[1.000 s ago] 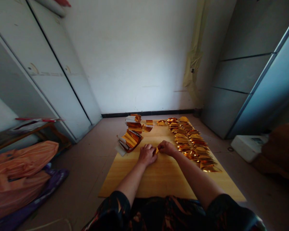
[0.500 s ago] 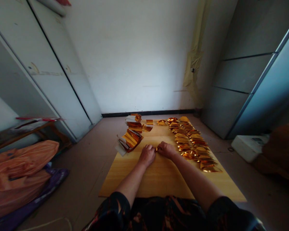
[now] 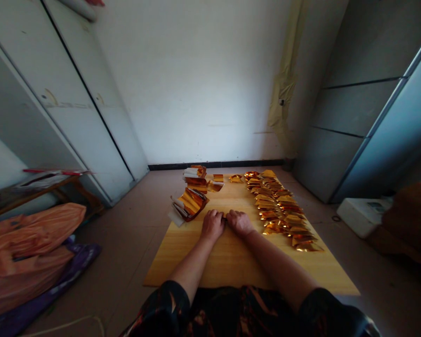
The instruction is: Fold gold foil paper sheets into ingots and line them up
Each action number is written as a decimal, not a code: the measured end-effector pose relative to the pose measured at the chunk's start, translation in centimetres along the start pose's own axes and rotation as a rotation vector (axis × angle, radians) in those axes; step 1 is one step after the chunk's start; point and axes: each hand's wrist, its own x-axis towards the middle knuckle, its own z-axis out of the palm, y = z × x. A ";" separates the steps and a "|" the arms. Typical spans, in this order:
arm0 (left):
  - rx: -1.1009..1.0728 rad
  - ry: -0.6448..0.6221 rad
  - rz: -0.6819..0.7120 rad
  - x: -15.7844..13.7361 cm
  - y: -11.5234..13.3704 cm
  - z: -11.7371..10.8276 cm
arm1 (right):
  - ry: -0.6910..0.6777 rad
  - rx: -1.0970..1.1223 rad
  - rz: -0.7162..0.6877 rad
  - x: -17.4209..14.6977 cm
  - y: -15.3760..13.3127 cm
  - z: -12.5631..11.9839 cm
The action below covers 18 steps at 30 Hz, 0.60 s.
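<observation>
My left hand (image 3: 213, 225) and my right hand (image 3: 240, 223) rest close together on the wooden board (image 3: 228, 269). Both have their fingers curled in, pinching a small piece of gold foil paper that the fingers now almost wholly hide. Left of my left hand lies a stack of gold foil sheets (image 3: 191, 201) with pale backing showing at its edge. To the right of my right hand, folded gold foil pieces (image 3: 264, 204) stand in overlapping rows. A single folded piece (image 3: 236, 179) lies further back.
More foil sheets (image 3: 196, 182) lie at the board's far left corner, near a small flat foil piece (image 3: 218, 178). A pale cabinet (image 3: 101, 121) stands left, a grey one (image 3: 340, 126) right. An orange plastic bag (image 3: 31, 252) and a white box (image 3: 361, 215) are on the floor.
My right hand has turned and shifted slightly left and down, its fingers now curled over the foil. The bit of gold that showed between the hands is now covered.
</observation>
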 end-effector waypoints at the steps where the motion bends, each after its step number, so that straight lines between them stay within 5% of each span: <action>1: -0.002 0.000 -0.005 0.0 -0.1 0.0 | 0.001 -0.001 0.004 0.0 0.0 0.0; 18: -0.082 -0.089 -0.097 0.3 -0.6 0.2 | 0.007 0.004 0.110 -0.3 0.0 -0.4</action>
